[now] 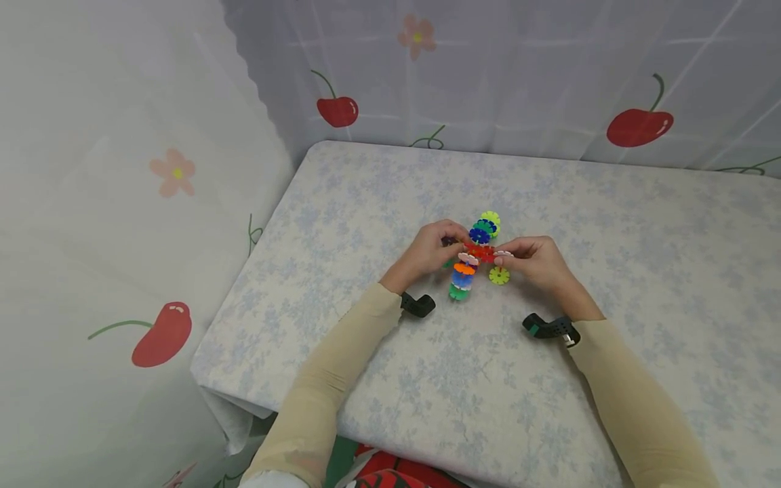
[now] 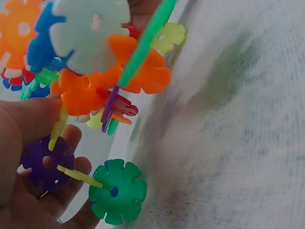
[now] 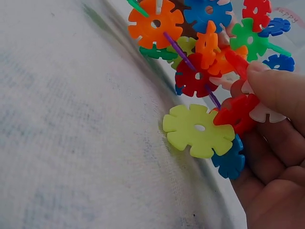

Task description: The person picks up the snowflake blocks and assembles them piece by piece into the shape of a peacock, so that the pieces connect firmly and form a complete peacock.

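Observation:
Notched plastic discs in many colours, slotted together, form one branching model (image 1: 480, 253) between the two hands over the table. My left hand (image 1: 434, 247) grips its left side. In the left wrist view a thumb and fingers pinch around a yellow disc (image 2: 58, 128), beside a purple disc (image 2: 47, 164) and a green disc (image 2: 117, 192). My right hand (image 1: 537, 263) pinches the right arm of the model. Its thumb lies by a red disc (image 3: 237, 114) and a white disc (image 3: 268, 113), with a lime disc (image 3: 198, 130) sticking out beyond. Its fingertips are partly hidden behind the discs.
A pale flowered cloth covers the table (image 1: 342, 224). Behind and to the left hang white curtains (image 1: 518, 74) printed with cherries and flowers. Dark wrist-camera mounts (image 1: 418, 306) sit at both wrists. The table's front edge runs close to the person's body.

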{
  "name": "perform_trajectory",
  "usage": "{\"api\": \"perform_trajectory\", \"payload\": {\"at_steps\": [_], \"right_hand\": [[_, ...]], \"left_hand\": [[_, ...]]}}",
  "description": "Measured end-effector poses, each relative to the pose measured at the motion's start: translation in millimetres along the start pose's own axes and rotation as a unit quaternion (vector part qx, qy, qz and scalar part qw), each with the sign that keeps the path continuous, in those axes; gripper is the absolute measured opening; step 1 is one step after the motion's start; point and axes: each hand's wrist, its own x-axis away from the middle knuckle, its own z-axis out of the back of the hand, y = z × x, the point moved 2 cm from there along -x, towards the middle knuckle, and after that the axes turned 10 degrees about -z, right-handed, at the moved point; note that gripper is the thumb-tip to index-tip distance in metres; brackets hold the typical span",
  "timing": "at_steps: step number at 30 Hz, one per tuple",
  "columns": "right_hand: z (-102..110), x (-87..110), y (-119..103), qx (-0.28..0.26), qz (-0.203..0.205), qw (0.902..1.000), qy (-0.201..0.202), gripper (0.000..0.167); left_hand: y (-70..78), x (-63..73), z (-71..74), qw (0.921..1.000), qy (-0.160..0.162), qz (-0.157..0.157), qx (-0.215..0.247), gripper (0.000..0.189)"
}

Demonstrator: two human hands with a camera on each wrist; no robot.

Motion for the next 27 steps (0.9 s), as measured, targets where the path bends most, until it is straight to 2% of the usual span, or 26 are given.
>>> {"api": "perform_trajectory", "payload": {"at_steps": [9,13,18,22,27], "right_hand": [[-0.7,0.6,0.9,-0.012,-0.008,0.9999,-0.009,0.024],[-1.8,-1.0,0.3,0.001,-0.004,1.0,-0.008,0.023],[4.6,-1.1,-2.5,0.054,-0.04,0.9978,0.001,0.024],[10.9,4.2,-9.9,0.109,-0.07,0.9914,0.016,0.027],[16.0,10.1,-17.3,0.166,-0.053,0.984,0.038,0.022]], "left_hand": [[-0.1,0.0,-1.7,0.9995,0.008,0.0,0.031,0.013],[-2.5,0.4,1.1,0.9992,0.004,0.013,0.037,0.015],[-8.1,1.7,10.5,0.9975,-0.012,0.03,0.063,0.02],[-12.2,3.5,21.4,0.9976,-0.007,0.03,0.061,0.019],[-10.8,4.6,29.5,0.9988,-0.013,0.023,0.041,0.015]]}}
